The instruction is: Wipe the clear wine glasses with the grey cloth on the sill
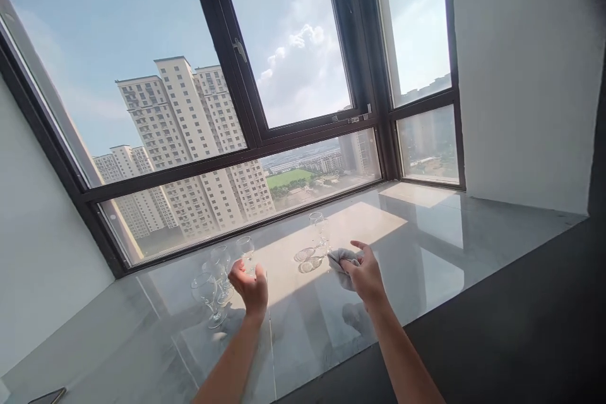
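My right hand grips a crumpled grey cloth above the sill, with the index finger stretched away from it. My left hand is raised beside a group of stemmed glasses, its fingers loosely curled and the thumb apart; I see nothing in it. Just behind that hand stands one clear glass; whether they touch, I cannot tell. Farther left are another stemmed glass and a glass behind it, all upright. Two overlapping glasses stand farther back, left of the cloth.
The glossy stone window sill carries bright sunlight patches and reflections. Dark window frames border its back, and a white wall rises at right. A dark flat object lies at the lower left. The sill's front edge drops toward a dark area.
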### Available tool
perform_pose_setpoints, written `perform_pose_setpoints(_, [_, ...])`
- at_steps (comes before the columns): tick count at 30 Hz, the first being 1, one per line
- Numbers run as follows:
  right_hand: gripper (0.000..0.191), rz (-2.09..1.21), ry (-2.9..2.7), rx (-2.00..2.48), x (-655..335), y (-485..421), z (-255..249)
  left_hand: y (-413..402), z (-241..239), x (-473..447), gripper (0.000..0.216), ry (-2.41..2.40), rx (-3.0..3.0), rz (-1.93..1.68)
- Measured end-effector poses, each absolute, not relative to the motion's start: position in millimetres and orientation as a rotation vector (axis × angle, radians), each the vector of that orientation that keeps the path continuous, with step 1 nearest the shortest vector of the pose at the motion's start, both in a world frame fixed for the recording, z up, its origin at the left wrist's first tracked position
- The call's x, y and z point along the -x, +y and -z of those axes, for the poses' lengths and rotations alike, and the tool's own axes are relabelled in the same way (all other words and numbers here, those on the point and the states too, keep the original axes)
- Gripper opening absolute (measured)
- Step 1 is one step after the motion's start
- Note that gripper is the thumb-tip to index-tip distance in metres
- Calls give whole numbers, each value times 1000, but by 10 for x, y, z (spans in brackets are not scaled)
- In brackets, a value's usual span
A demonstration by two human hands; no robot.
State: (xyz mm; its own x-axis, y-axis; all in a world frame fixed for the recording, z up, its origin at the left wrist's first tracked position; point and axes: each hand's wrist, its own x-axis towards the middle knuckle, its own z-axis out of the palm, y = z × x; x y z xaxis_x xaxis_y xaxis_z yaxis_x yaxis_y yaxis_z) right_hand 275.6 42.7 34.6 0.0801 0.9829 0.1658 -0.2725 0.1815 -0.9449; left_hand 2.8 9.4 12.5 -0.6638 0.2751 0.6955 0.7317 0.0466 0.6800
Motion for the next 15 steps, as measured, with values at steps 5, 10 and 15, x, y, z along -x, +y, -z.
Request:
perform_pose_setpoints(5, [59,-1118,-1136,914,-2583,395,-288,373,-23,231,64,-2295,913,1588])
perform_pose_setpoints(10, [58,-1077,-1147,897,-2549,409,-307,587,-16,431,75,-2520,930,1590])
perform_pose_setpoints(15, [57,-1099,-1151,900,-2514,388,-275,641,-35,573,67,-2631,902,1546])
